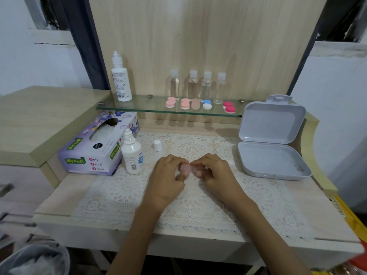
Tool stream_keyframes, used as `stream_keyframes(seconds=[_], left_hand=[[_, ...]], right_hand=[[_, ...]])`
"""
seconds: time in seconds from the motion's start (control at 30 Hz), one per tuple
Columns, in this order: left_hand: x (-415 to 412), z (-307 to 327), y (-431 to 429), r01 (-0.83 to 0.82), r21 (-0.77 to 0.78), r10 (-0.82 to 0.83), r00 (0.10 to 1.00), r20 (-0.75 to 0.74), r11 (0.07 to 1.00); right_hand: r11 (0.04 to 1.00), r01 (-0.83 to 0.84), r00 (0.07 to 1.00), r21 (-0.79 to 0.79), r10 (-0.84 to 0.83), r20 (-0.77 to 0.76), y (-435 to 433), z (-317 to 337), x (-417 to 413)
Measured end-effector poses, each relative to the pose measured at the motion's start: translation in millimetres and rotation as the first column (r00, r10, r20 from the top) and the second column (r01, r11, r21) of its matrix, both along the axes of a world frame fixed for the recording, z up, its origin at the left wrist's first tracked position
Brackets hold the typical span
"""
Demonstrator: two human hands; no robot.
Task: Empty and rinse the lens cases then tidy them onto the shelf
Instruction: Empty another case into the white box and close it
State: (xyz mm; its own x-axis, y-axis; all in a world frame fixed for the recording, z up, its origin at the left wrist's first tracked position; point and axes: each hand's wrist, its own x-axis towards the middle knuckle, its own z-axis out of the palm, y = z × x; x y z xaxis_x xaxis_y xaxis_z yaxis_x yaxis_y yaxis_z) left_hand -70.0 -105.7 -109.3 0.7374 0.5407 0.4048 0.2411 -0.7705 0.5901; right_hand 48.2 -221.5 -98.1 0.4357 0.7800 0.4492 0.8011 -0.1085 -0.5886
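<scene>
I judge this nearly done: five lens cases (195, 104) sit in a row on the glass shelf (143, 106), and the grey box (272, 161) lies open. My left hand (166, 175) and right hand (215, 171) both pinch one pale pink case (186, 167) just above the bench (65, 187), probably the last to go up

Pink lens case (186, 167) mostly hidden by fingers (177, 160)

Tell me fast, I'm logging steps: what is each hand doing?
Left hand: fingers curled on the small pale pink plastic lens case.
Right hand: fingers pinching the same case.
</scene>
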Motion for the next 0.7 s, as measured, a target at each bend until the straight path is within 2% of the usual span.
stream_keyframes(seconds=[0.17, 0.4, 0.7], left_hand=[[-0.5, 3.5, -0.4, -0.002, -0.054, 0.005, 0.999, 0.053, 0.999], [-2.2, 3.2, -1.6, 0.047, 0.038, -0.048, 0.999, 0.016, 0.998], [-3.9, 4.7, -0.7, 0.042, -0.048, -0.038, 0.996, 0.076, 0.998]], right_hand=[[1.000, -0.005, 1.000, -0.009, 0.005, -0.002, 0.2, 0.0, 0.6], [1.000, -0.002, 1.000, -0.002, 0.002, 0.002, -0.2, 0.8, -0.4], [1.000, -0.001, 1.000, -0.003, 0.001, -0.001, -0.4, 0.8, -0.7]])
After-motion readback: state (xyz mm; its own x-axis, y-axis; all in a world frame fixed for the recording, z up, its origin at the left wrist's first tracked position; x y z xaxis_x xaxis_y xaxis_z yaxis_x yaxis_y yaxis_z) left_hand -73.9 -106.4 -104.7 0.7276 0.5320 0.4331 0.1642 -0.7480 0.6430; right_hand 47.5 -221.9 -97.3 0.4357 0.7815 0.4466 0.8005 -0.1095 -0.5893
